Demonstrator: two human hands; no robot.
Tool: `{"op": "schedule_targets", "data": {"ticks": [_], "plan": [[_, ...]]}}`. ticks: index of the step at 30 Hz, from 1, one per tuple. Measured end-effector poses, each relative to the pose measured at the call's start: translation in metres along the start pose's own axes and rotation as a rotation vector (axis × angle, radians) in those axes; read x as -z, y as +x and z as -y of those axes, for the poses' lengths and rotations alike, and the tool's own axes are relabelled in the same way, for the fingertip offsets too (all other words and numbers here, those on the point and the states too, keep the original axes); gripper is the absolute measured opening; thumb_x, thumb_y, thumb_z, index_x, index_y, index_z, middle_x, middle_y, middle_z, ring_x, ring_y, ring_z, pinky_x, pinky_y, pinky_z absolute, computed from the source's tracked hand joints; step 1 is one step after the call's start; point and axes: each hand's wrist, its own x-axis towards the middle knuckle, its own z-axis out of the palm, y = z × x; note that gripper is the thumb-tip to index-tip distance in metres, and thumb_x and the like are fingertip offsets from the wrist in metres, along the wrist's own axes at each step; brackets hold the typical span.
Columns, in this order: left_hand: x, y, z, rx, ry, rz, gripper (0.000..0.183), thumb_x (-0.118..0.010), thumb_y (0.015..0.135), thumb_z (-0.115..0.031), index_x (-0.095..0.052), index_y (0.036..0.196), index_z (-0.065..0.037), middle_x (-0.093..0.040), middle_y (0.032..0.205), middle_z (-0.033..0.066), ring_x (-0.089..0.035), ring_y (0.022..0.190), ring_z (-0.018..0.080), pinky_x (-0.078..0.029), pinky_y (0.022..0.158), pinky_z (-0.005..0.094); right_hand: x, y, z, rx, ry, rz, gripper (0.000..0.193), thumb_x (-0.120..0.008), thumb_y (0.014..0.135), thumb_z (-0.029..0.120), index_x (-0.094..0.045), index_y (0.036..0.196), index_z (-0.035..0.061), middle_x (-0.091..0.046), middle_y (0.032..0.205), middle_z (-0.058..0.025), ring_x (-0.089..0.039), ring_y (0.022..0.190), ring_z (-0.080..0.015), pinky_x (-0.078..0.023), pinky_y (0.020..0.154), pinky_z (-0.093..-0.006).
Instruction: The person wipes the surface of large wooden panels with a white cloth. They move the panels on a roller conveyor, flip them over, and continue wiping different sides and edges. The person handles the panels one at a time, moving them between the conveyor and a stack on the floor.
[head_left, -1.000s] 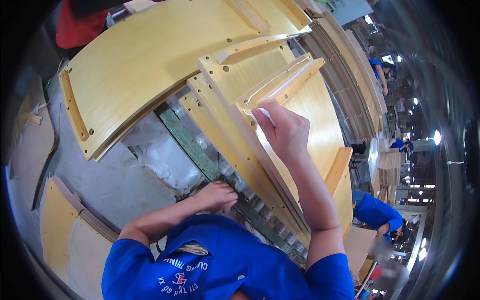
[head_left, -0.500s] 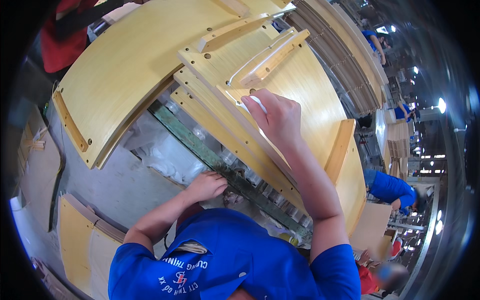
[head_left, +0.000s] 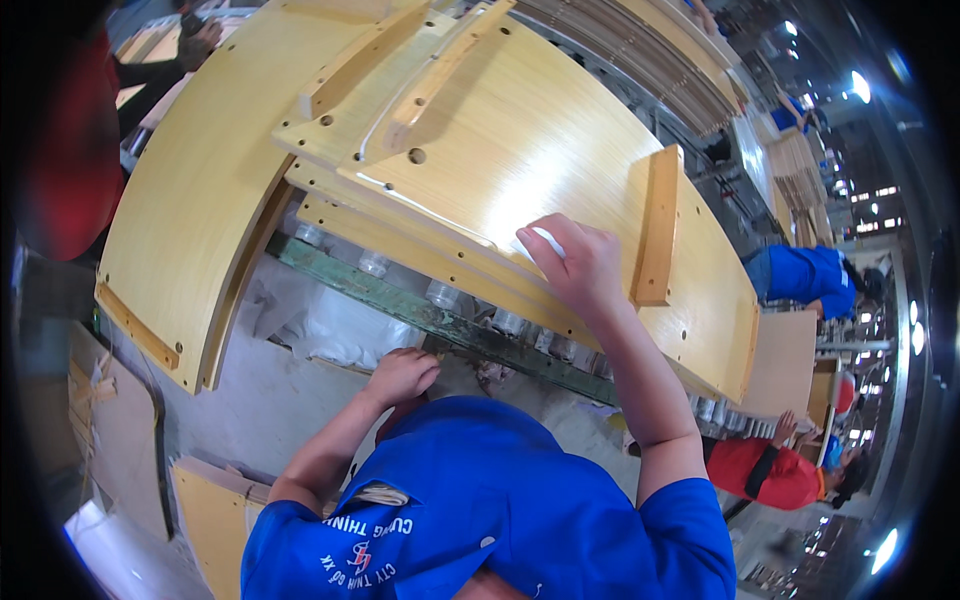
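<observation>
My right hand [head_left: 578, 268] presses on the top curved yellow plywood panel [head_left: 520, 150], fingers closed on a small white piece [head_left: 548, 240] held against the wood. A wooden batten [head_left: 658, 225] is fixed to the panel just right of that hand. Several such panels lie stacked under it on a green metal rail [head_left: 370, 290] with clear rollers [head_left: 441, 294]. My left hand [head_left: 400, 375] rests curled at the rail's near edge, below the stack, holding nothing I can see.
A large curved panel [head_left: 190, 200] lies to the left. A person in red [head_left: 60, 150] stands beyond it. Workers in blue [head_left: 800, 275] and red [head_left: 770, 470] are at the right. Stacked panels [head_left: 650, 40] sit far back; boards [head_left: 210, 510] lean at lower left.
The panel stack now sits lower and farther right in view. My right hand has slid toward the batten at the panel's right end. My left hand stays at the rail.
</observation>
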Motion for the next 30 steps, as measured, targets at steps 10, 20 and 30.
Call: {"op": "schedule_targets", "data": {"ticks": [10,20,30], "plan": [[0.004,0.037,-0.007,-0.075,0.010,0.095,0.011,-0.062,0.080,-0.019,-0.062,0.085,-0.009,-0.063,0.080,0.0112,-0.062,0.077,0.0310,-0.051,0.067,0.0409,0.028,-0.075,-0.032,-0.282,-0.016,-0.159,0.023,-0.063,0.086,0.029,-0.064,0.076,0.0085,-0.061,0.059,-0.0077,-0.061,0.053,-0.0236,-0.046,0.050,-0.0323],[0.000,0.052,-0.021,-0.087,-0.032,0.207,0.012,-0.061,0.080,-0.019,-0.062,0.086,-0.008,-0.063,0.080,0.0113,-0.062,0.076,0.0308,-0.051,0.067,0.0413,0.039,-0.108,-0.044,-0.415,-0.019,-0.179,0.020,-0.064,0.086,0.022,-0.064,0.077,0.0048,-0.059,0.058,-0.0087,-0.058,0.050,-0.0202,-0.045,0.050,-0.0291],[-0.001,0.059,-0.023,-0.041,-0.005,0.244,0.015,-0.061,0.083,-0.023,-0.065,0.088,-0.010,-0.064,0.080,0.0114,-0.063,0.077,0.0312,-0.050,0.067,0.0415,0.037,-0.119,-0.052,-0.414,-0.025,-0.213,0.017,-0.066,0.084,0.020,-0.065,0.075,0.0057,-0.061,0.061,-0.0099,-0.060,0.052,-0.0204,-0.045,0.050,-0.0291]]}}
